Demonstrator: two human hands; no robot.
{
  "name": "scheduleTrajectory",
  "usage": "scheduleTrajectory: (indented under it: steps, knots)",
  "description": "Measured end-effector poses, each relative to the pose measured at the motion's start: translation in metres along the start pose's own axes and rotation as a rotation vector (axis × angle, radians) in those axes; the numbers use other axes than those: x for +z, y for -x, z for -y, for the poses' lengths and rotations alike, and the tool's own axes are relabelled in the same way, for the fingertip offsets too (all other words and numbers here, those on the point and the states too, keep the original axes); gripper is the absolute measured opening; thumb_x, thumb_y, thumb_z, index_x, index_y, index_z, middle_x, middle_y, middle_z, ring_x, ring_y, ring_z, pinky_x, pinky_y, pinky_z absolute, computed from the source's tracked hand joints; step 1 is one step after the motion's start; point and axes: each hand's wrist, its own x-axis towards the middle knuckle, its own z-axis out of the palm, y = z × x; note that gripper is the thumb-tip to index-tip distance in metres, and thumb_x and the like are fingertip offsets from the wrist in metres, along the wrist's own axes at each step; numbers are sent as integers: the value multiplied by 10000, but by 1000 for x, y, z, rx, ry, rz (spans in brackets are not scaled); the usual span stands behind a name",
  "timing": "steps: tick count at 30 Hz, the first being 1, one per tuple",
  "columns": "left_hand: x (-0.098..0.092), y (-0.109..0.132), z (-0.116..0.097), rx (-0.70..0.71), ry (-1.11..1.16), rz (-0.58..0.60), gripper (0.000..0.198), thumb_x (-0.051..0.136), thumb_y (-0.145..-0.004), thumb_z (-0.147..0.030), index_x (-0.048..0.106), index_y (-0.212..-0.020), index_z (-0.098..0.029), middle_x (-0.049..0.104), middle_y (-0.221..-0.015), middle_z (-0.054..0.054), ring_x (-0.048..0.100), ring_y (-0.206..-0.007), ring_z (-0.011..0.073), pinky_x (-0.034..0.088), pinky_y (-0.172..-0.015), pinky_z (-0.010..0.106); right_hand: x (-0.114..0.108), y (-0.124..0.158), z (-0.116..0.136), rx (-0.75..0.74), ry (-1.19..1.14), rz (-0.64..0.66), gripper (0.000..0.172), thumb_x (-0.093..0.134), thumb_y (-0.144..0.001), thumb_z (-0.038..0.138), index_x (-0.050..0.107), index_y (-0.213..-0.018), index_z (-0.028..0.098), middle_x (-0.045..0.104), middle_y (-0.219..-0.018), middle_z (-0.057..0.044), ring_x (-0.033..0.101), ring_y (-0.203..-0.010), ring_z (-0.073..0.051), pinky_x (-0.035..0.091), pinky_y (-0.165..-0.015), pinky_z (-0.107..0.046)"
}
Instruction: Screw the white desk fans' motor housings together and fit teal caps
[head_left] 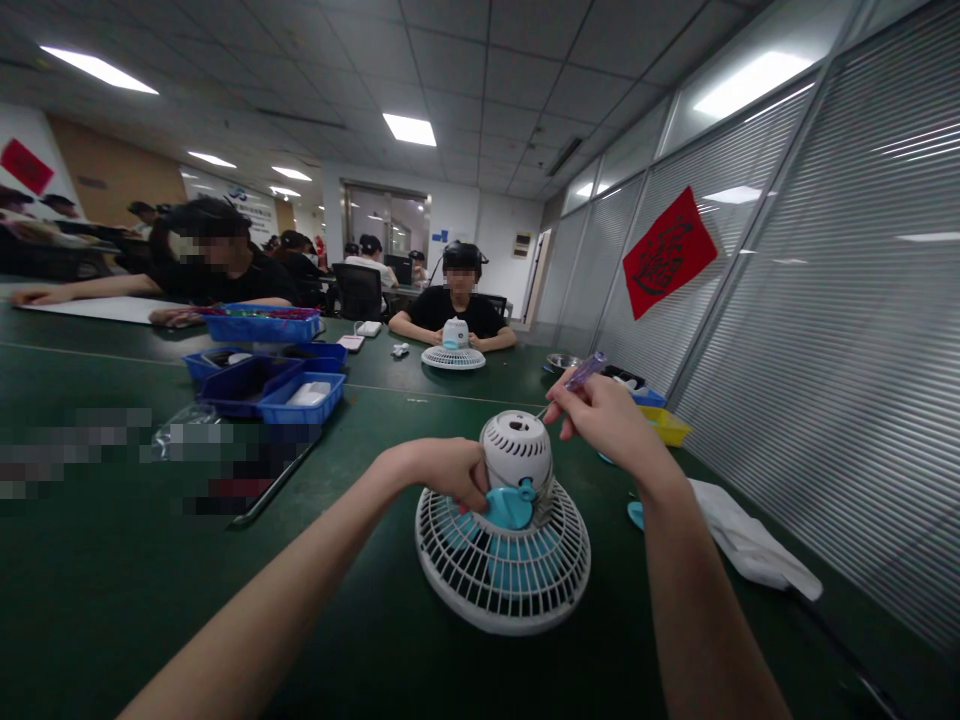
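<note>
A small white fan [517, 445] rests face down on the green table, its round grille [502, 615] below and its motor housing on top. Through the grille show pale blue blades. My left hand [457, 470] grips the fan's side, with the fingers partly behind the housing and the thumb by a light blue plastic piece [510, 508]. My right hand [589, 410] holds a screwdriver [585, 372] with a clear purple handle. Its thin shaft slants down to the left, its tip close to the housing's upper right edge; whether it touches I cannot tell.
Blue bins [304, 398] with parts stand at the left. A yellow bin [669, 426], a metal bowl [562, 362] and a white wrapped item [750, 535] lie to the right. Across the table a person holds another fan [454, 357]. A second person [217, 260] sits at the far left.
</note>
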Motion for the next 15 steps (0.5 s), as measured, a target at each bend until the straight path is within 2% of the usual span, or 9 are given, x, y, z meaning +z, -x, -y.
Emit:
scheduleTrajectory:
  steps: [5, 10, 13, 15]
  knots:
    - [-3, -9, 22, 97, 126, 22, 101, 599, -659, -150, 673, -590, -142, 579, -522, -31, 475, -512, 70, 396, -563, 189, 0, 0, -2, -4, 8, 22, 141, 436, -842, 198, 535, -747, 165, 682, -702, -34, 559, -452, -92, 443, -524, -237]
    - [-2, -18, 51, 135, 389, 86, 87, 656, -621, -227, 710, -671, -181, 670, -647, -6, 584, -642, 116, 467, -702, 243, -1, 0, -1, -8, -5, 57, 138, 432, -849, 213, 533, -768, 166, 679, -715, -29, 563, -463, -95, 448, -531, -241]
    - [-6, -13, 66, 170, 473, 95, 132, 686, -624, -290, 718, -700, -186, 694, -737, 14, 602, -743, 139, 458, -807, 276, -2, 1, 0, -14, 20, 69, 155, 435, -850, 212, 547, -755, 162, 661, -659, -19, 558, -467, -95, 440, -531, -234]
    - [-12, -5, 76, 175, 496, 62, 169, 703, -620, -327, 718, -704, -181, 695, -749, 21, 596, -753, 146, 454, -812, 281, -3, 1, 0, -31, 36, 76, 162, 442, -848, 214, 554, -744, 161, 653, -646, -17, 556, -468, -95, 434, -523, -230]
